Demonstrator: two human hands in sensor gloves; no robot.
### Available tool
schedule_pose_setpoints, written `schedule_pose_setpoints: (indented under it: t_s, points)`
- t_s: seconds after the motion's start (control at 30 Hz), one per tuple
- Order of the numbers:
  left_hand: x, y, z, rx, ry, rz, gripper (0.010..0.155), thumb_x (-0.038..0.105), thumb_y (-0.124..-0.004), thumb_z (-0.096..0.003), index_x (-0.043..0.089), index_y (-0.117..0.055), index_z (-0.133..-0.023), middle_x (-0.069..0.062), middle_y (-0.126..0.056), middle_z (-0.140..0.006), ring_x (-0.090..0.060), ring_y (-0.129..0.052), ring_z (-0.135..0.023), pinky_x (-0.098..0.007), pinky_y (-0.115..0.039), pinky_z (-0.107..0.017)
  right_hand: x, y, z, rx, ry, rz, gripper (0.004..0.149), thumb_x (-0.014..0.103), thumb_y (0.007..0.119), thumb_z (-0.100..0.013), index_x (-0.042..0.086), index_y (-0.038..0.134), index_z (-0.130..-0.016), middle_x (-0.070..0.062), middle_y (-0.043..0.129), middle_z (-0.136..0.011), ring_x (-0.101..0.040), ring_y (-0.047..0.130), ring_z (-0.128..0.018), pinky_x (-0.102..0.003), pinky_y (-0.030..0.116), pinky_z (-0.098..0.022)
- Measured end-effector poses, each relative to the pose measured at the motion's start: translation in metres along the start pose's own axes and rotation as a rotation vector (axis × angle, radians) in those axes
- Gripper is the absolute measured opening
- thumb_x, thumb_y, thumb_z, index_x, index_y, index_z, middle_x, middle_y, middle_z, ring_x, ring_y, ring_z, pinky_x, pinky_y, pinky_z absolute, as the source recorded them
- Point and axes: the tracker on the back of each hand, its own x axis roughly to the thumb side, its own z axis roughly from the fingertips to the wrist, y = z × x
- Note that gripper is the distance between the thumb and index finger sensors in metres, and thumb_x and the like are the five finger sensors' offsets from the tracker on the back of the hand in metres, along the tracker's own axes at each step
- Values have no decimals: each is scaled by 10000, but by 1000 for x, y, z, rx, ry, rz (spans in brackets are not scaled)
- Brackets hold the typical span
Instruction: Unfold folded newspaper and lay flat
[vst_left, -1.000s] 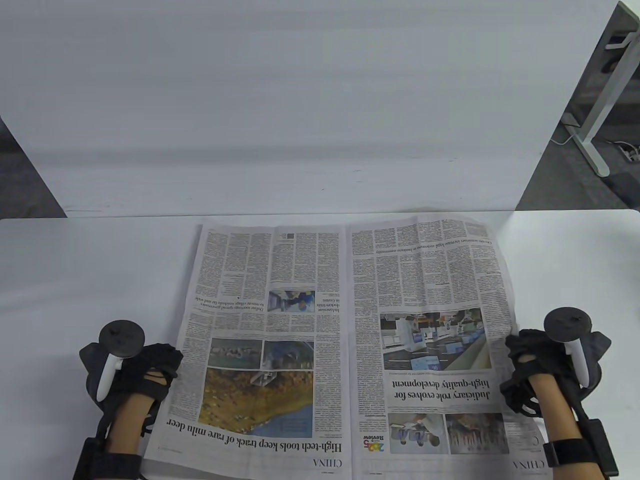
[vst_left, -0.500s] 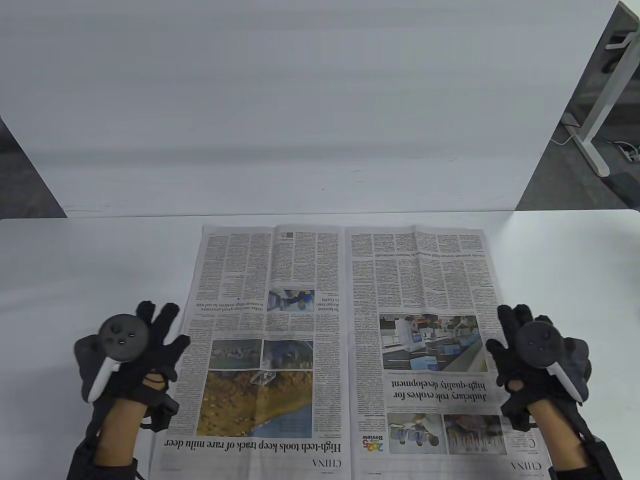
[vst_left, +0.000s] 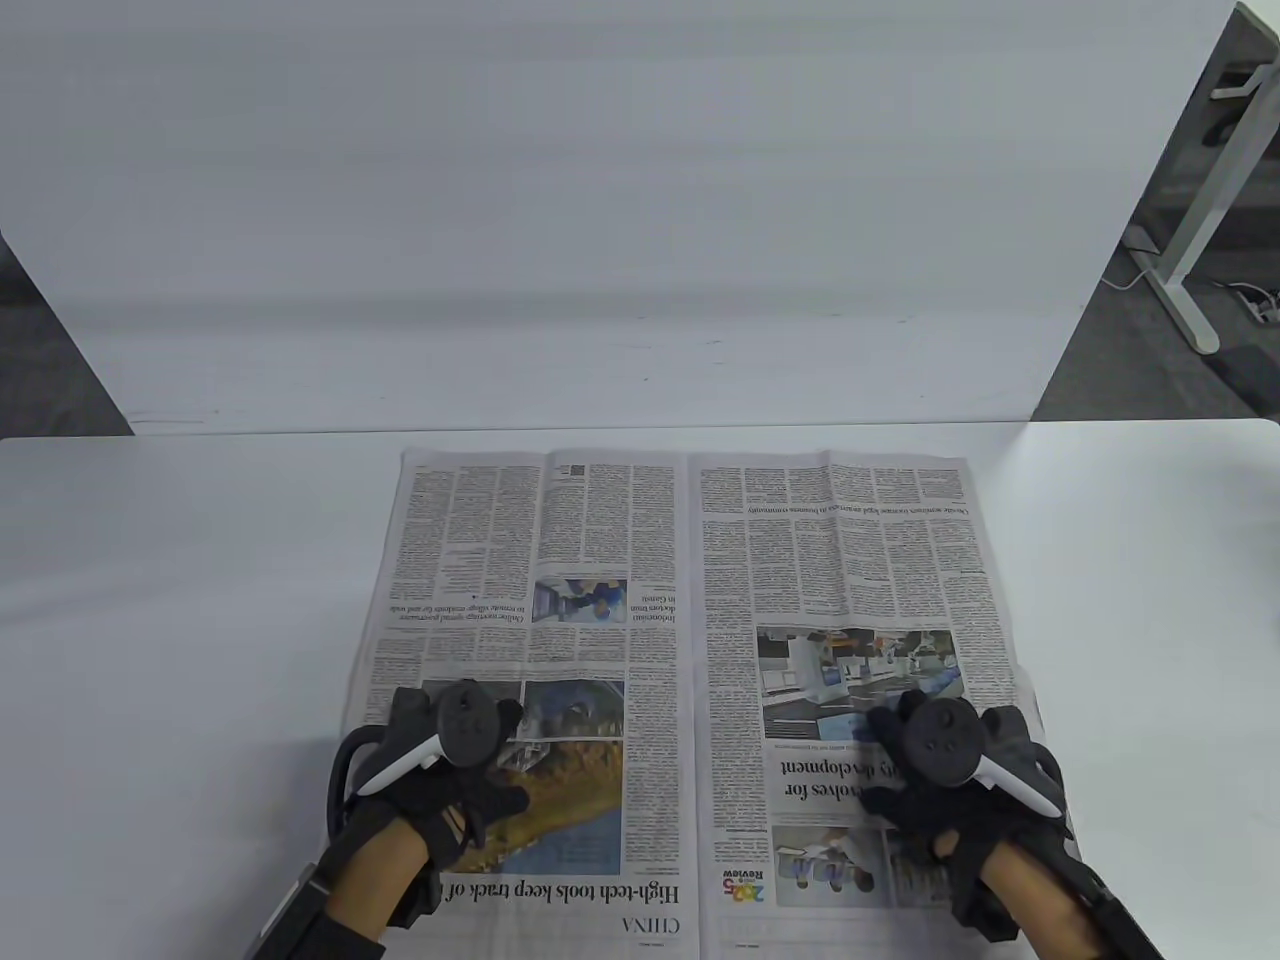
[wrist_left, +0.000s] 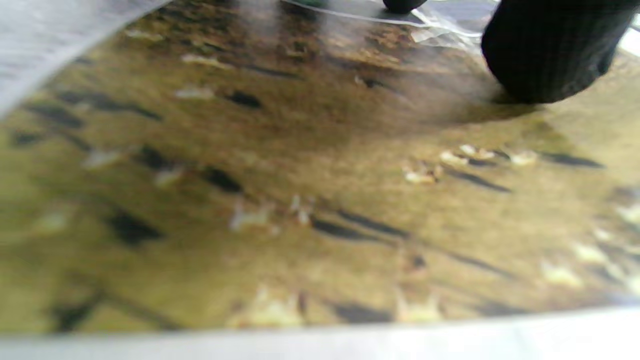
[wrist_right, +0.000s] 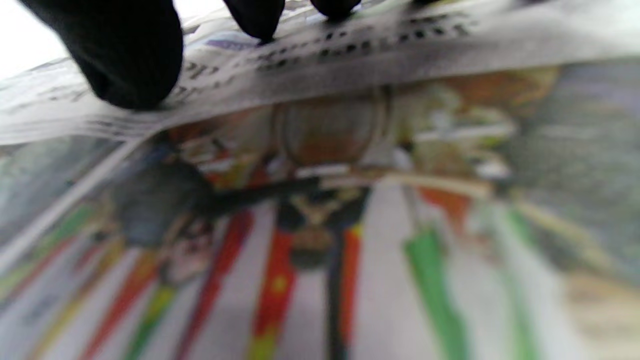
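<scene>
Resting on open newspaper (vst_left: 690, 600), left hand (vst_left: 450, 775), right hand (vst_left: 935, 775)

The bare white tabletop (vst_left: 180, 560) lies open on both sides of the spread printed newspaper (vst_left: 690, 560); a strip of it shows beyond the far edge; the tall white foam backboard (vst_left: 600, 220) stands across the back, walling off that side

Newspaper (vst_left: 690, 640): thin matt printed paper, lightly creased. Worktop (vst_left: 180, 560): smooth matt white. Gloves on left hand (vst_left: 450, 790) and right hand (vst_left: 935, 800): black knit cloth.
</scene>
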Motion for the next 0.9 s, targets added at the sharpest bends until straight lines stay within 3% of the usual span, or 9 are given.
schedule_pose_setpoints:
  t_s: [0.3,0.5,0.67,0.77,0.9]
  points:
    - [-19,5,-6,-19,73,55,856,589,-829,-437,415,-313,-1097,-100,-107,-1179,-652,-137,-1019,-773,-309,-727,7,-3,-19,18,10,-25,814,542,825,-449,266,414,-1095,-171,237,-1190,-606,181,-1013,-834,308,-602]
    - [-12,10,-3,23,62,47,848,570,-834,-439,383,-342,-1104,-124,-140,-1180,-667,-161,-1020,-784,-307,-722,13,-6,-16,6,11,-25,823,543,824,-448,241,416,-1097,-182,229,-1186,-620,164,-1002,-843,287,-594]
    - [44,14,15,79,-105,-54,898,613,-800,-436,358,-263,-1109,-143,-115,-1175,-673,-163,-1015,-792,-312,-714,73,-5,3,0,-110,24,854,554,826,-442,239,389,-1105,-198,203,-1187,-624,158,-1006,-851,286,-592]
    - [87,3,27,48,-206,-134,930,656,-764,-433,344,-203,-1105,-149,-90,-1171,-678,-162,-1010,-791,-324,-714,115,9,12,29,-178,71,900,575,825,-433,224,340,-1105,-209,182,-1181,-635,159,-998,-863,303,-576]
    - [122,-17,35,12,-284,-192,981,707,-724,-419,301,-138,-1094,-166,-56,-1155,-695,-160,-992,-804,-343,-700,146,31,20,85,-244,127,934,606,828,-419,222,325,-1106,-216,161,-1175,-645,159,-987,-880,338,-552]
